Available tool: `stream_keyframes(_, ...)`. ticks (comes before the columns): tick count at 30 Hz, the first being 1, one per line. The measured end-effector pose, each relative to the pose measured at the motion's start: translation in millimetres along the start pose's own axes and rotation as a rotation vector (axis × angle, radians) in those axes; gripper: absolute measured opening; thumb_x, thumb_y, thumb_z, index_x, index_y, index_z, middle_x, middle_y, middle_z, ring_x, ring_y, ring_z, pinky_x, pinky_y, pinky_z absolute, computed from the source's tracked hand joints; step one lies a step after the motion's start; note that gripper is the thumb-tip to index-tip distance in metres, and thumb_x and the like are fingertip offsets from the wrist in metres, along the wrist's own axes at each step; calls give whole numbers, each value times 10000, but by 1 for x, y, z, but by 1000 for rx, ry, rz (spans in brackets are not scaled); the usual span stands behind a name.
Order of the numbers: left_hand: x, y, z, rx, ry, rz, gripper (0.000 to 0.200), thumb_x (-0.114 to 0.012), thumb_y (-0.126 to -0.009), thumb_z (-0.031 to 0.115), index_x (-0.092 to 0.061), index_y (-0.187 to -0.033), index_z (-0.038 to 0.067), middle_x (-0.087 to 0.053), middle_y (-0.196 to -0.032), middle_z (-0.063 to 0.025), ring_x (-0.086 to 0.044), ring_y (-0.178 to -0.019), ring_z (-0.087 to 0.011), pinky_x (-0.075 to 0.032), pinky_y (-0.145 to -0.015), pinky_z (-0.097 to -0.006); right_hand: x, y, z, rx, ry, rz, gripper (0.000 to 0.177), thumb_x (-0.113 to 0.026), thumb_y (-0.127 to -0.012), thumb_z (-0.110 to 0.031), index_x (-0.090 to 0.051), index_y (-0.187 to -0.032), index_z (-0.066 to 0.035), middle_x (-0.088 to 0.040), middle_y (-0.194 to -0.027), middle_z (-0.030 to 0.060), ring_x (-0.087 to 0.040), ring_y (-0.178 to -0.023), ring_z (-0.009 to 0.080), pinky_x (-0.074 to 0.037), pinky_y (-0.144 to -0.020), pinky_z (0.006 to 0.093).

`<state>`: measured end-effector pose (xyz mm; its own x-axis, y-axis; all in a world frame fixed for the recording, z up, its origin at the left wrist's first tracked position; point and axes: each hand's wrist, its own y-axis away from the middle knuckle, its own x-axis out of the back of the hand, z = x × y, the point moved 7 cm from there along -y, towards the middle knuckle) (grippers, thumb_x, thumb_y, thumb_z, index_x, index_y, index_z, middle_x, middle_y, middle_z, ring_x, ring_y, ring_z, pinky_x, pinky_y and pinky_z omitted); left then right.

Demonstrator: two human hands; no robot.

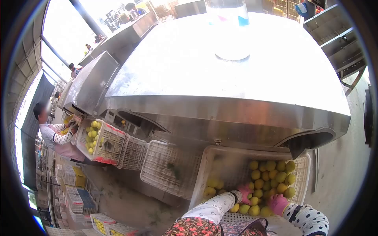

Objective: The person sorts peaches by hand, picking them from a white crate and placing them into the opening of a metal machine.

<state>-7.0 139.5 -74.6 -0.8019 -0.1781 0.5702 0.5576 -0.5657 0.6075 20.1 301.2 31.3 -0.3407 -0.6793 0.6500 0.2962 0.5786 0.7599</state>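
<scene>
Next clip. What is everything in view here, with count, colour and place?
machine: one, silver steel, fills the upper middle
clear container: one, see-through, on the machine top
near crate: one, white, below the machine's right chute
yellow fruit: many, yellow, in the near crate
tilted crates: two, white, left of the near crate
far crate: one, white with red rim, holds yellow fruit, at left
co-worker: one, patterned sleeves, beside the far crate
stacked crates: several, mixed colours, lower left
left hand: pink glove, dotted sleeve, on the fruit
right hand: pink glove, dotted sleeve, on the fruit
</scene>
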Motion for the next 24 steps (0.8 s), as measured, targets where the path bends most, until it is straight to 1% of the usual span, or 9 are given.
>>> stream_keyframes(3, -10, -6, -6, -42, 103, -114, 948, -748, -669, 701, -529, -1456, 220, -468, -1489, -184, -515, -1303, -371, -422, -1072, -478, 4, -10, 1, -7, -66, -154, 276, -559, -923, -197, -669, -1148, -81, -657, -1159, 184, -679, -947, 364, -516, -743, 461)
stream_keyframes(5, -11, -2, 2, -31, 136, -46, 906, -740, -669, 698, -580, -1400, 187, -495, -1440, -209, -517, -1283, -388, -431, -1058, -478, -60, -31, 10, -185, -217, -53, 277, -590, -904, -196, -671, -1141, -78, -663, -1143, 171, -668, -1007, 387, -522, -776, 466)
stream_keyframes(6, -11, 0, 4, -21, 146, 5, 865, -752, -664, 678, -616, -1357, 179, -487, -1425, -231, -522, -1263, -405, -436, -1048, -489, -64, -32, 11, -193, -226, -91, 282, -600, -896, -206, -672, -1139, -83, -662, -1144, 171, -667, -1008, 386, -522, -781, 473)
stream_keyframes(10, -9, 0, 17, 25, 157, 94, 778, -753, -683, 638, -664, -1287, 155, -504, -1396, -253, -529, -1250, -417, -433, -1052, -505, -2, -11, 12, -99, -190, -227, 308, -642, -864, -245, -675, -1133, -100, -655, -1146, 170, -665, -1015, 384, -521, -801, 502)
stream_keyframes(14, -33, -29, -3, 18, 193, 55, 764, -707, -715, 663, -633, -1312, 192, -483, -1375, -253, -518, -1230, -427, -428, -1044, -502, 45, 12, 25, -36, -298, -71, 381, -674, -816, -325, -677, -1133, -112, -645, -1158, 173, -667, -1013, 341, -512, -818, 507)
stream_keyframes(17, -23, -44, -23, 155, 449, 179, 756, -717, -707, 657, -646, -1288, 177, -482, -1357, -251, -507, -1218, -438, -431, -1038, -504, 43, 19, 31, -54, -390, 29, 471, -702, -765, -410, -676, -1128, -111, -642, -1140, 178, -667, -1002, 326, -517, -815, 491)
stream_keyframes(19, -7, -23, 11, 146, 143, 156, 777, -715, -704, 668, -639, -1294, 168, -504, -1353, -235, -502, -1238, -425, -426, -1045, -502, 45, 29, 31, -156, -435, 37, 530, -716, -729, -464, -677, -1123, -112, -640, -1111, 181, -665, -999, 329, -522, -815, 478)
stream_keyframes(21, 19, -9, 37, 132, 2, 118, 804, -726, -700, 668, -632, -1304, 146, -514, -1368, -231, -498, -1269, -408, -420, -1061, -495, 29, 31, 29, -190, -446, 106, 571, -731, -697, -485, -672, -1120, -105, -637, -1080, 181, -663, -987, 339, -522, -815, 470)
stream_keyframes(24, 19, -1, 37, 109, 106, 19, 849, -752, -681, 663, -629, -1309, 105, -507, -1400, -236, -490, -1312, -391, -411, -1086, -485, 19, 33, 24, -239, -467, 126, 616, -746, -673, -497, -660, -1134, -98, -635, -1048, 183, -662, -979, 349, -522, -824, 471)
